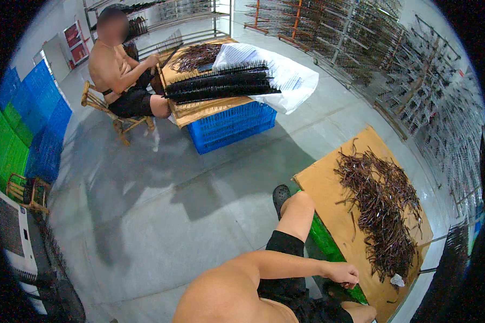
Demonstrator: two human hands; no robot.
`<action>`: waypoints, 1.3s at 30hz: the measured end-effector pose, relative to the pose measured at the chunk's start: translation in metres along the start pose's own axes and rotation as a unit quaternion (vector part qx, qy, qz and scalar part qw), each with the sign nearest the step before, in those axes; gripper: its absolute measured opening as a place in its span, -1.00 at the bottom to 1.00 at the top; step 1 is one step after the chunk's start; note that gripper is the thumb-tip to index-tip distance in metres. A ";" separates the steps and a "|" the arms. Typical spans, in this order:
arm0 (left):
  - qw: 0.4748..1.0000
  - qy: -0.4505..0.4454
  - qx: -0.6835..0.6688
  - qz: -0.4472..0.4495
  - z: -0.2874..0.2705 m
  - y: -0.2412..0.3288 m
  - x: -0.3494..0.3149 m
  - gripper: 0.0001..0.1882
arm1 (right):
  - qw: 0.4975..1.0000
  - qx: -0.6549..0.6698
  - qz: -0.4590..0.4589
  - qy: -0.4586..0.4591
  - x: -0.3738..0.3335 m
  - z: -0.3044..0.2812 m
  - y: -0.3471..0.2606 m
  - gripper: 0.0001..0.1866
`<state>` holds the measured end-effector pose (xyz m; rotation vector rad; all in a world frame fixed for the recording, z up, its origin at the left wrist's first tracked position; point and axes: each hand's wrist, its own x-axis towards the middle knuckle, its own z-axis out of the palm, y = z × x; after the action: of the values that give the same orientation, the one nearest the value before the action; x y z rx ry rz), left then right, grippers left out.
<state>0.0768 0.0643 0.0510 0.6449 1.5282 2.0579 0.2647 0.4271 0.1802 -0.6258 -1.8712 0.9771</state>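
Observation:
My left hand (344,273) is over my lap at the near left edge of a tan board (322,178). Its fingers are curled closed, and whatever they may hold is hidden. A loose heap of thin, dark brown strips (380,215) lies spread over the board, beyond my hand and to its right. Close to the heap's near end is a small crumpled white scrap (397,280). Under the board, the side of a green crate (324,237) shows. My right hand is outside the picture.
Across the floor a person (118,81) sits on a bamboo chair (99,102) at another board on a blue crate (231,127). That board carries dark strips, black spiked racks (221,83) and a white sack (291,81). Metal racks (334,32) line the far right.

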 end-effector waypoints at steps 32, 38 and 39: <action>0.810 0.569 -0.140 -0.027 -0.104 0.009 -0.041 -0.79 | 0.725 0.187 0.293 -0.595 -0.068 0.247 0.004 -0.64; 0.757 0.637 -0.146 0.014 -0.150 0.001 -0.039 -0.74 | 0.669 0.233 0.296 -0.640 -0.031 0.269 0.091 -0.58; 0.754 0.639 -0.145 0.033 -0.155 0.002 -0.037 -0.76 | 0.663 0.225 0.311 -0.643 -0.024 0.269 0.102 -0.58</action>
<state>0.0062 -0.0728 0.0096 -1.1296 1.6269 2.8462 0.0404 0.3664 0.0095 -0.1793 -2.3634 2.7790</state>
